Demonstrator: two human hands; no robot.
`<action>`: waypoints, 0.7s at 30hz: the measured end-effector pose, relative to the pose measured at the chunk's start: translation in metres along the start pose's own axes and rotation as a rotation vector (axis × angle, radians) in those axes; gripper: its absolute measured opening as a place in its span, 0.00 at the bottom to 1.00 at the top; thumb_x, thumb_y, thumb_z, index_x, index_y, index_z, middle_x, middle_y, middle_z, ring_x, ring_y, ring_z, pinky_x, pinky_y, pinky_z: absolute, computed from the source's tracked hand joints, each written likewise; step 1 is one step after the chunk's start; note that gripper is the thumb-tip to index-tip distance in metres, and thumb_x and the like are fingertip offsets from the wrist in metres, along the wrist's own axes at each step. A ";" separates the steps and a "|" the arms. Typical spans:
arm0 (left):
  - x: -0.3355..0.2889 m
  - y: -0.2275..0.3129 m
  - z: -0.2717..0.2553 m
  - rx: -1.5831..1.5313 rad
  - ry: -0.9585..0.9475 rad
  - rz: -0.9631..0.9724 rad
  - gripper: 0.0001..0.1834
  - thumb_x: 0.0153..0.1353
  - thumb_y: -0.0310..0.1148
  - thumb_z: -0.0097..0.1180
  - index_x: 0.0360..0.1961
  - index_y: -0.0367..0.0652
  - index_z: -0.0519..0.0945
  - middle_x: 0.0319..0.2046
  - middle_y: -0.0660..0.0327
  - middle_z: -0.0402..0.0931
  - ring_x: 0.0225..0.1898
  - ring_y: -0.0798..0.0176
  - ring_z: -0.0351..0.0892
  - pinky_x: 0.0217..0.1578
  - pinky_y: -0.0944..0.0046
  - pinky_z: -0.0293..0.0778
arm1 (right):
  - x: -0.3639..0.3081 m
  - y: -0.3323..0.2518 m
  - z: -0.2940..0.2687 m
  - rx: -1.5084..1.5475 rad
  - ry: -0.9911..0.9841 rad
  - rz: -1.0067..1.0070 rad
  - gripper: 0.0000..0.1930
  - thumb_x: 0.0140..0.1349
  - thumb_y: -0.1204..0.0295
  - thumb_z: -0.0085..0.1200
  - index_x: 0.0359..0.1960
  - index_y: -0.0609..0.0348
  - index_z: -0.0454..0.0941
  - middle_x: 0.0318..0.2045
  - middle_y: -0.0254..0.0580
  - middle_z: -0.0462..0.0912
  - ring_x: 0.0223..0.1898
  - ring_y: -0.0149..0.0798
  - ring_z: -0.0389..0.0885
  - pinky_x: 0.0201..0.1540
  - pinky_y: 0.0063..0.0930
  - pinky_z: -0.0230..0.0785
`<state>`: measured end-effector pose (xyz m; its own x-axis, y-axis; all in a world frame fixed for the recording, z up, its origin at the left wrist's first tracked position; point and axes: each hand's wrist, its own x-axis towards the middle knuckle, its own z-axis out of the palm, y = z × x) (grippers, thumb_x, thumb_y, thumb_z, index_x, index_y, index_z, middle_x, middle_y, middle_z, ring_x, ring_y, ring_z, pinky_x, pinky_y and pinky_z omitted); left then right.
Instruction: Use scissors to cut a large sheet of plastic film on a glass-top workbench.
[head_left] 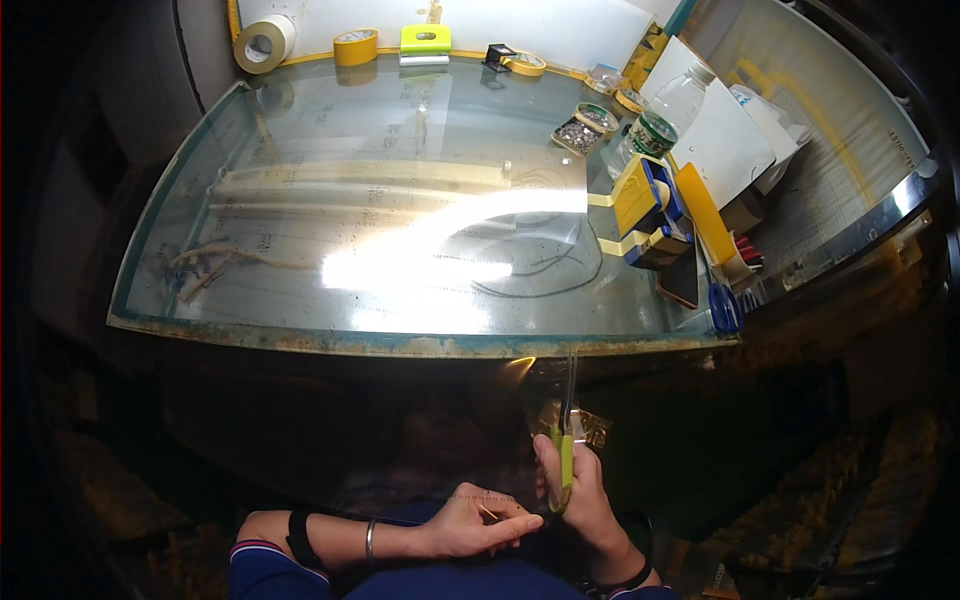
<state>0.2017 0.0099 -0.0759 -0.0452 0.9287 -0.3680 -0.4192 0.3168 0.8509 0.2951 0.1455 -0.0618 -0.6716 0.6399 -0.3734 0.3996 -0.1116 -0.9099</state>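
Green-handled scissors (566,450) in your right hand (588,495).
Grip closed around handles; blades point far, likely sparing your fingers. Left hand (472,523): fingertips together, contents unclear.

Glossy glass, smooth plastic, matt cloth.
The wide greenish glass tabletop (315,110) is smooth and mirror-like; the lime-green rectangular hole punch (426,41) is of glossy plastic. The long yellow-green-handled tool (567,465) seems smooth plastic at its grip, though the view is dim. The thin silver bracelet (369,541) is polished metal, the navy sleeve (275,574) matt cloth.
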 end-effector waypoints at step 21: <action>-0.004 -0.017 0.002 0.129 -0.090 0.083 0.13 0.58 0.37 0.56 0.27 0.36 0.81 0.18 0.64 0.76 0.21 0.75 0.72 0.22 0.74 0.68 | 0.009 -0.008 -0.003 0.001 0.061 -0.029 0.16 0.62 0.61 0.50 0.22 0.60 0.68 0.13 0.32 0.67 0.13 0.25 0.68 0.17 0.20 0.60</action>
<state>0.2111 0.0011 -0.0883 0.0090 0.9644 -0.2642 -0.2969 0.2549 0.9203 0.2873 0.1548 -0.0570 -0.6436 0.6878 -0.3357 0.3799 -0.0936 -0.9203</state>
